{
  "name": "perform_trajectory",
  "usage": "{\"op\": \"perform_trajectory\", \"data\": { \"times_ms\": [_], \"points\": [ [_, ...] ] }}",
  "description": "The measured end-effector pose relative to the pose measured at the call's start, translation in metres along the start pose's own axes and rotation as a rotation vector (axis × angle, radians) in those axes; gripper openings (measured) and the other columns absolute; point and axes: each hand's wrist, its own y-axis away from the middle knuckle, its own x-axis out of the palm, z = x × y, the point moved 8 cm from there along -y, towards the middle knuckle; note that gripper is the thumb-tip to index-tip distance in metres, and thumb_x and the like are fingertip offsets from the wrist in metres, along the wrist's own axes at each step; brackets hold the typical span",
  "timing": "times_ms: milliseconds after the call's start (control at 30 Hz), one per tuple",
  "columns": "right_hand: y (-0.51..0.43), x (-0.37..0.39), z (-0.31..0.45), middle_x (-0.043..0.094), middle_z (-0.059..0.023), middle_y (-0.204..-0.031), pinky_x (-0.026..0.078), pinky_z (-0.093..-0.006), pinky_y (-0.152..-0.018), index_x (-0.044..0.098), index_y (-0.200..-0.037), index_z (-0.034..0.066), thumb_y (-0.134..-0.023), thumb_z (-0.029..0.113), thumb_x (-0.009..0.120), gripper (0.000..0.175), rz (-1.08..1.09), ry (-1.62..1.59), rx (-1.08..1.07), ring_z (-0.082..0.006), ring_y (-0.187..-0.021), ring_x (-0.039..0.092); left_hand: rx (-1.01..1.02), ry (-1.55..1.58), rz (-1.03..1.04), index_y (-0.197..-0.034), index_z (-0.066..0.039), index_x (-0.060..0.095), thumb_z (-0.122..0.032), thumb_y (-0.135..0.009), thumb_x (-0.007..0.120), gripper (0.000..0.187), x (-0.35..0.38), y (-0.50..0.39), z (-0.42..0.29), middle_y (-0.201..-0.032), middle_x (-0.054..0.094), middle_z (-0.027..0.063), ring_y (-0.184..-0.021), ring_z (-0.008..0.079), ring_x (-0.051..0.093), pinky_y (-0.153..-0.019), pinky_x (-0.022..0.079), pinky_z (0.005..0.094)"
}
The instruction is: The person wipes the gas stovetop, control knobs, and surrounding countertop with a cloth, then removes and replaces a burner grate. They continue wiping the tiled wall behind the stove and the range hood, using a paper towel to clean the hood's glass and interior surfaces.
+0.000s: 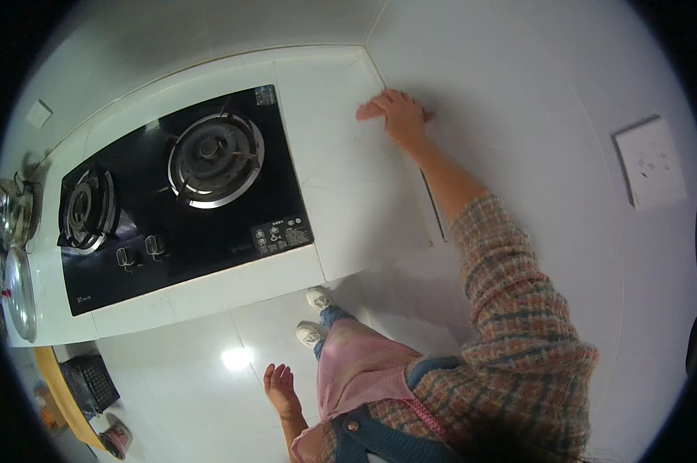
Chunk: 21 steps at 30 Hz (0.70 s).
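My right hand (402, 116) is pressed on a pink cloth (371, 111) at the far right corner of the white countertop (343, 168), against the wall. The cloth sticks out on both sides of the fingers. My left hand (281, 388) hangs over the floor beside my pink apron, fingers loosely apart, holding nothing. A black glass gas cooktop (198, 231) with two burners lies to the left of my right hand; no pot stands on it.
Pots and a glass lid (21, 295) stand at the far left of the counter. A black basket (91, 385) and a pink container (117, 437) are near the floor below. Wall sockets (649, 162) are on the right wall.
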Motion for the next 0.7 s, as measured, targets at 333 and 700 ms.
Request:
{"op": "perform_trajectory", "data": {
  "times_ms": [333, 700],
  "points": [
    [-0.06, 0.157, -0.008, 0.037, -0.0081, -0.145, 0.033, -0.0498, -0.106, 0.035, -0.143, 0.0208, -0.095, 0.037, 0.046, 0.052, 0.097, -0.113, -0.072, -0.0333, -0.132, 0.034, -0.03, -0.093, -0.074, -0.127, -0.005, 0.046, -0.016, -0.09, 0.057, 0.041, 0.013, -0.013, -0.003, -0.109, 0.06, 0.0119, -0.097, 0.0223, 0.059, -0.087, 0.046, 0.0335],
    [0.091, 0.097, 0.004, 0.031, -0.0147, -0.148, 0.023, -0.0485, -0.112, 0.029, -0.147, 0.0156, -0.099, 0.044, 0.033, 0.056, 0.332, -0.19, 0.187, -0.0365, -0.134, 0.03, -0.041, -0.126, 0.073, -0.132, -0.005, 0.042, -0.019, -0.093, 0.054, 0.043, -0.002, -0.008, -0.008, -0.12, 0.055, 0.0171, -0.107, 0.0261, 0.056, -0.093, 0.044, 0.0369]
  ]
}}
